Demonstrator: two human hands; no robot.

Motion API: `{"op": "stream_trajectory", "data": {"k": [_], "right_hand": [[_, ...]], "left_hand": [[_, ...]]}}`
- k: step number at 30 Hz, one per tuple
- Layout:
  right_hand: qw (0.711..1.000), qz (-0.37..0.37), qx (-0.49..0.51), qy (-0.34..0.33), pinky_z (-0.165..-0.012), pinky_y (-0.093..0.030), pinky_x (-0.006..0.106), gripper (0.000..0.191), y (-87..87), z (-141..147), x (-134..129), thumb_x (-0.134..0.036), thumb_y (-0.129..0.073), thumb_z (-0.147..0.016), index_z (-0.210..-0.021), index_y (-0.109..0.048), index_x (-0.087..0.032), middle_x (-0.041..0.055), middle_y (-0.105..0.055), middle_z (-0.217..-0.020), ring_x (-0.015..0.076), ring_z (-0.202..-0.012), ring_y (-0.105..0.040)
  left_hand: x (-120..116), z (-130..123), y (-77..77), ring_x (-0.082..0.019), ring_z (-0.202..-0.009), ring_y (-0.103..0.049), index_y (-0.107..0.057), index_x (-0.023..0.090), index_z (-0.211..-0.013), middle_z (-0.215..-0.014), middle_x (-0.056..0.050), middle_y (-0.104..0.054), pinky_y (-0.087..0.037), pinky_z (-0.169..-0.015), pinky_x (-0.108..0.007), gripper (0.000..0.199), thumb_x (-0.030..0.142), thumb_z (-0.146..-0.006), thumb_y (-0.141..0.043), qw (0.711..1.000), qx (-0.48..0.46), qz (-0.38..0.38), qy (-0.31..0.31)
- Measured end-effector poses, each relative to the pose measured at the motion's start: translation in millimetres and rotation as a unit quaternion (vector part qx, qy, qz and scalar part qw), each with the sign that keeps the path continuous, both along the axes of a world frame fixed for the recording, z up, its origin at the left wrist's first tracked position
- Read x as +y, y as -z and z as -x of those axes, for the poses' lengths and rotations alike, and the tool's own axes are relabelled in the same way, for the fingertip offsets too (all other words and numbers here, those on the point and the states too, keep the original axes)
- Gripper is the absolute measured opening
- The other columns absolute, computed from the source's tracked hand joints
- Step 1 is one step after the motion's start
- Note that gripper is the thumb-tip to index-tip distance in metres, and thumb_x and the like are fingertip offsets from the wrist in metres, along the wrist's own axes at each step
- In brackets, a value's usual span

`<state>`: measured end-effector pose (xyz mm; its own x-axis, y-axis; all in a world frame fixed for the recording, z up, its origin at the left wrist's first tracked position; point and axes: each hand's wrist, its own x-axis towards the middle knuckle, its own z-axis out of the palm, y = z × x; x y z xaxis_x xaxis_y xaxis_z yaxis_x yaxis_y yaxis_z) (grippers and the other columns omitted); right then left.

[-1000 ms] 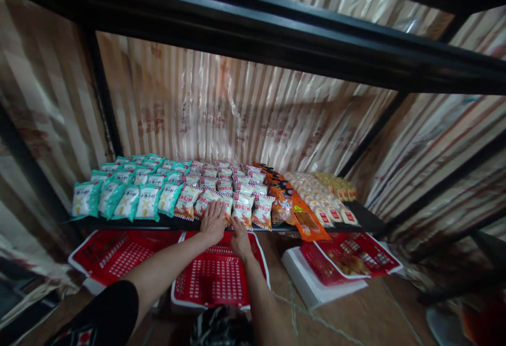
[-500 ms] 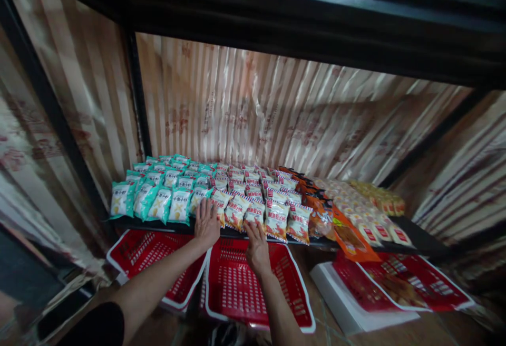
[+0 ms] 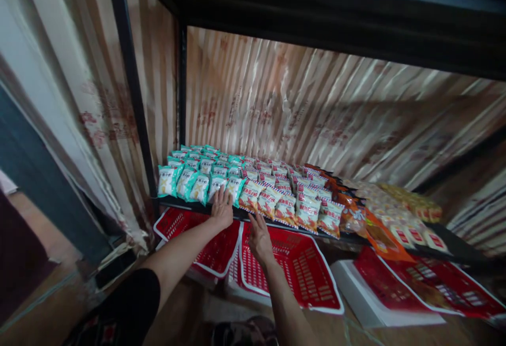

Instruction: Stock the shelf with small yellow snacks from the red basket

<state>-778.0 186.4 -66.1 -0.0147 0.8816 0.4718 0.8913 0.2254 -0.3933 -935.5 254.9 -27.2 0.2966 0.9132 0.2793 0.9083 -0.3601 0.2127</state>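
Observation:
My left hand (image 3: 222,211) is open, its fingertips resting against the front of a teal-and-white snack packet (image 3: 217,183) in the front row. My right hand (image 3: 260,236) is also open, fingers stretched toward the shelf edge just below a cream-and-red snack packet (image 3: 250,194); whether it touches that packet I cannot tell. Teal packets stand in rows at the left of the black shelf (image 3: 185,203), with the cream-and-red ones beside them. Neither hand has anything in its grasp.
Below the shelf sit a red basket (image 3: 316,269) with a white rim and another red basket (image 3: 215,259) to its left. Farther right are orange packets (image 3: 383,235), pale packaged items (image 3: 415,236) and a white box (image 3: 367,293). A dark upper shelf (image 3: 336,13) overhangs everything.
The view has swung left, so the shelf appears farther right. My left hand has shifted left along the front row onto a teal packet; my right hand has drawn left too, off the cream-and-red packets.

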Motion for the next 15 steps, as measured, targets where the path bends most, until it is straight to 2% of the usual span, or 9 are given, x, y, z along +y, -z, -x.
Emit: {"op": "stream_trajectory", "data": {"k": [3,6,10,13,15], "right_hand": [[1.0,0.008,0.014,-0.006,-0.107,-0.035,0.041,0.066,-0.2,14.3,-5.5,0.003,-0.034,-0.065,-0.126,-0.053,-0.012,0.0113,-0.041,-0.141,0.0221,-0.135,-0.028],[0.999,0.02,0.017,-0.02,-0.105,-0.038,0.038,0.064,-8.3,19.7,-5.6,0.0,-0.036,-0.066,-0.126,-0.054,-0.012,0.0122,-0.044,-0.138,0.0221,-0.132,-0.034],[0.999,-0.004,0.013,-0.035,-0.106,-0.037,0.038,0.06,-16.9,30.2,9.5,-0.003,-0.037,-0.071,-0.128,-0.051,-0.016,0.0103,-0.045,-0.138,0.0207,-0.131,-0.036],[0.999,-0.01,0.006,-0.04,-0.106,-0.035,0.039,0.059,-16.9,45.0,32.0,-0.004,-0.037,-0.074,-0.13,-0.049,-0.017,0.0107,-0.044,-0.138,0.0215,-0.131,-0.036],[0.999,0.002,-0.006,-0.041,-0.106,-0.035,0.041,0.057,-17.7,56.4,49.0,-0.006,-0.037,-0.075,-0.13,-0.05,-0.014,0.013,-0.042,-0.14,0.0238,-0.132,-0.034]], "left_hand": [[0.6,10.2,-3.9,-0.029,-0.14,0.0,-0.043,0.009,-0.132,-0.15,-0.015,-0.023,-0.007,-0.112,-0.049,0.061,0.025,-0.074,-0.05,0.999,0.017,0.014,0.033],[-2.8,16.7,-11.3,-0.028,-0.14,-0.001,-0.044,0.012,-0.132,-0.151,-0.013,-0.018,-0.007,-0.112,-0.049,0.06,0.025,-0.073,-0.051,0.999,0.007,0.014,0.037],[-7.7,31.1,-14.6,-0.028,-0.14,0.0,-0.039,0.013,-0.135,-0.153,-0.012,-0.011,-0.007,-0.113,-0.05,0.059,0.022,-0.077,-0.046,0.998,-0.049,-0.017,-0.047],[-6.3,46.4,-8.5,-0.028,-0.14,0.001,-0.035,0.013,-0.137,-0.153,-0.012,-0.011,-0.007,-0.113,-0.049,0.059,0.021,-0.079,-0.045,0.989,-0.082,-0.044,-0.115],[-4.1,55.9,-4.0,-0.031,-0.14,0.0,-0.035,0.012,-0.138,-0.153,-0.013,-0.011,-0.008,-0.113,-0.051,0.06,0.026,-0.08,-0.047,0.982,-0.101,-0.031,-0.153]]}}
